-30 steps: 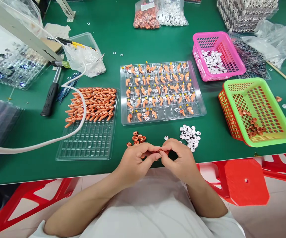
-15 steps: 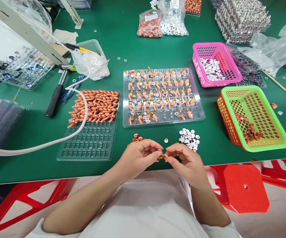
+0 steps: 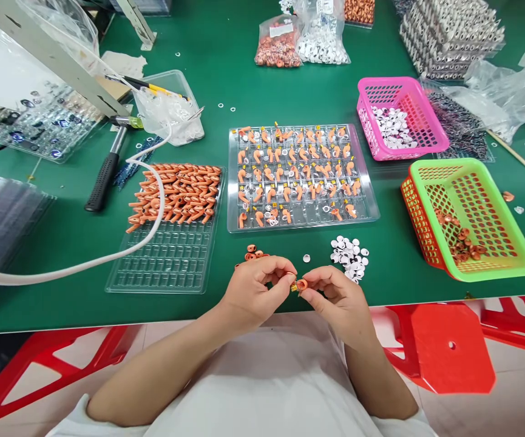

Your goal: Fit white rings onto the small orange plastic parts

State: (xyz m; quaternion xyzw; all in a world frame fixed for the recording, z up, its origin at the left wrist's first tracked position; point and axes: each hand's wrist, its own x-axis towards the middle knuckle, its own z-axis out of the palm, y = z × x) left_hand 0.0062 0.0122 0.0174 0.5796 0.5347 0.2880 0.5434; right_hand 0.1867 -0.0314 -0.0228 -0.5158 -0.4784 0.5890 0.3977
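Note:
Near the table's front edge, my right hand pinches an orange earbud shell between thumb and fingers. Its cupped opening shows, and a small gold strip sticks out on the left. My left hand is closed in a pinch just beside it, on a small orange earbud part mostly hidden by the fingertips. Behind my left hand lies a little pile of copper-orange earbud caps. Beyond my right hand are loose white round pieces, with one single white disc apart from them.
A clear tray of orange earbud shells stands ahead. Left is another tray with rows of orange stems, crossed by a white tube; a hammer lies further left. Pink and green baskets stand right.
The shell in my right hand is turned so its opening shows more, and my fingertips have shifted slightly around it. The whole view has moved a little.

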